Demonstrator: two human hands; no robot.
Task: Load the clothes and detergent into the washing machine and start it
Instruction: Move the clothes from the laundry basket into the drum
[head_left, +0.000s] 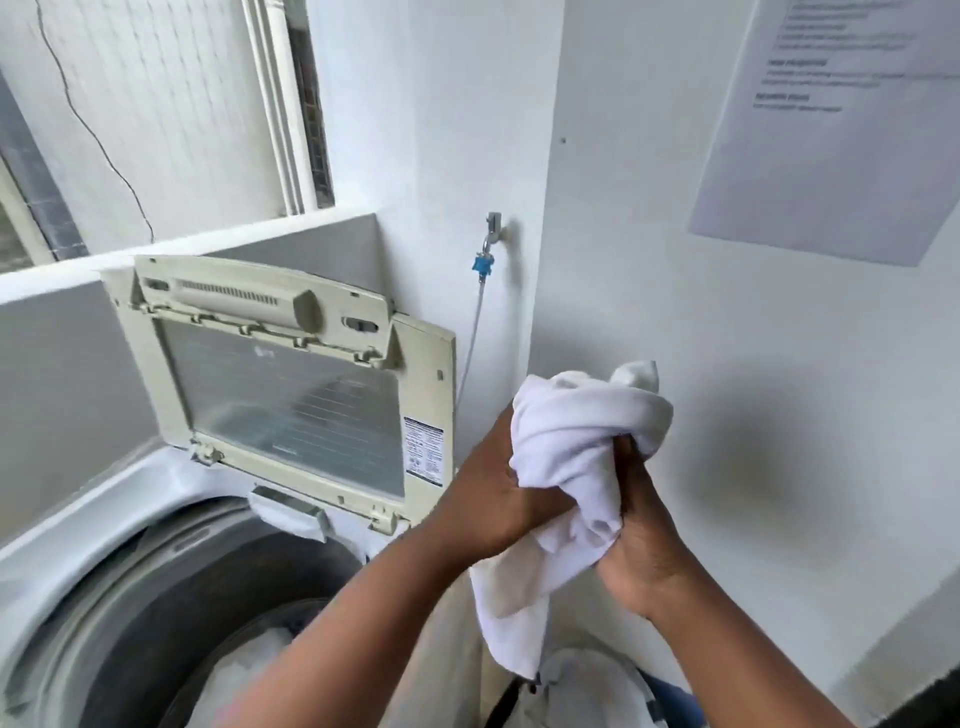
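Observation:
A white cloth (576, 431) is bunched between both hands, to the right of the washing machine and above a pile of laundry. My left hand (498, 493) grips it from the left side. My right hand (644, 545) grips it from below on the right. One end of the cloth hangs down. The top-loading washing machine (67, 545) stands at lower left with its lid (291, 389) folded open and upright. White clothes (254, 660) lie inside the drum, partly hidden by my left forearm.
A tap with a blue fitting (484, 262) and a hose runs down the wall behind the lid. A printed sheet (831, 130) hangs on the right wall. More laundry (587, 691) sits low at the bottom, beside the machine. A window is at upper left.

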